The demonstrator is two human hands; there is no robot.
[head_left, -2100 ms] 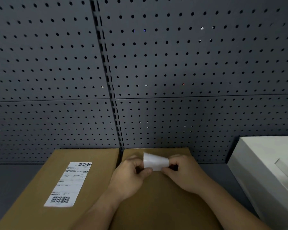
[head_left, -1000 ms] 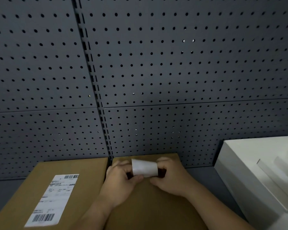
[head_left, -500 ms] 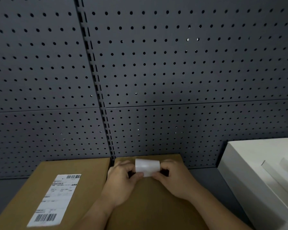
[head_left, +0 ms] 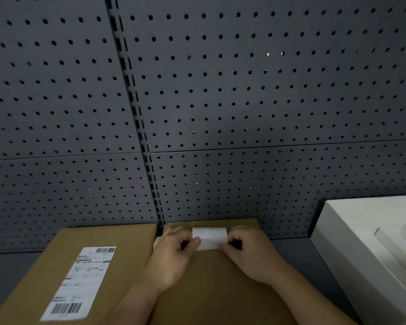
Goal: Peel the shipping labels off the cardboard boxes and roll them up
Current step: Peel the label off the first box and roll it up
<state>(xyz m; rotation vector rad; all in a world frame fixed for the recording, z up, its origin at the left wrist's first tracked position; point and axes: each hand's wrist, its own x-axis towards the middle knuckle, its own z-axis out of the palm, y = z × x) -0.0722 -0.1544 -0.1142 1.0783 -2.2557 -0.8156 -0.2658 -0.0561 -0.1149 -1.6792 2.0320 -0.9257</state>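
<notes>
Two brown cardboard boxes lie side by side. The left box (head_left: 127, 266) carries a white shipping label (head_left: 80, 282) with barcodes, stuck flat on its top. Over the far end of the right box (head_left: 211, 289) I hold a white rolled label (head_left: 210, 238) between both hands. My left hand (head_left: 174, 259) pinches its left end with thumb and fingers. My right hand (head_left: 251, 254) pinches its right end. The roll lies crosswise, blank side out, just above the box top.
A dark grey pegboard wall (head_left: 220, 102) rises right behind the boxes. A white box (head_left: 370, 249) stands at the right, close to my right forearm. A dark grey surface (head_left: 10, 273) shows left of the boxes.
The label has gone from a loose cone to a tighter, even roll between my fingers. Both hands stayed over the far end of the right box; the view shifted slightly.
</notes>
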